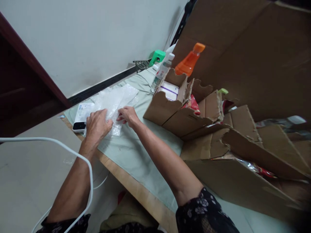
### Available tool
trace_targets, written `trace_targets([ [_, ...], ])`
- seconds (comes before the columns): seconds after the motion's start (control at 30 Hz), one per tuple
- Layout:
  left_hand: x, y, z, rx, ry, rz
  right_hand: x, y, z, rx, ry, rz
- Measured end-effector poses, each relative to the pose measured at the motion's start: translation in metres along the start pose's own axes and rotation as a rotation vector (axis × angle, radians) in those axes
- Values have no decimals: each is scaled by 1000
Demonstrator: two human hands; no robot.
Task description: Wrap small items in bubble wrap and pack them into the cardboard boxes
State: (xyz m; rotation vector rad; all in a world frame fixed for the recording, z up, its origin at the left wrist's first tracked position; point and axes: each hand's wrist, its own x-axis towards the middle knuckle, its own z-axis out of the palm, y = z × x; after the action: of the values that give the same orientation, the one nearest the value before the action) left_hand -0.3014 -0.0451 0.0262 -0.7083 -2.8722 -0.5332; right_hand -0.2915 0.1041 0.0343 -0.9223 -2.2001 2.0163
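- Bubble wrap [110,98]: spread on the cloth-covered worktop [145,155], before the wall [97,38].
- Left hand [97,124]: palm down at the sheet's near-left part, fingers bent, slightly apart; grip cannot be told.
- Right hand [128,116]: at the near-right part, fingers curled, tips close together; whether they pinch the film cannot be told.
- White rectangular item [85,111]: dark-ended, just beside the left hand.
- Clear bottle [160,76]: beside the cardboard boxes [159,111], right.
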Motion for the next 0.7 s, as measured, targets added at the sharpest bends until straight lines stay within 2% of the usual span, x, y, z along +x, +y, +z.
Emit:
trace_targets([
  [0.2, 2, 3, 3, 49, 84, 31, -16, -22, -33, 33, 146, -109],
  [0.33, 0, 12, 1, 55, 44, 34, -62, -20, -65, 26, 167, -192],
  [0.43, -13, 20, -8, -10, 49, 53, -121, 8, -91, 71, 139, -265],
  [0.5, -32, 25, -14, -116, 87, 70, -164, 36, -107, 135, 102, -241],
  [0.6, -79, 35, -16, -344, 91, 97, -225, 82, -126, 225, 65, -124],
  [0.7, -142, 48, -9, -597, -65, 50, -277, 122, -144, 289, 74, -3],
])
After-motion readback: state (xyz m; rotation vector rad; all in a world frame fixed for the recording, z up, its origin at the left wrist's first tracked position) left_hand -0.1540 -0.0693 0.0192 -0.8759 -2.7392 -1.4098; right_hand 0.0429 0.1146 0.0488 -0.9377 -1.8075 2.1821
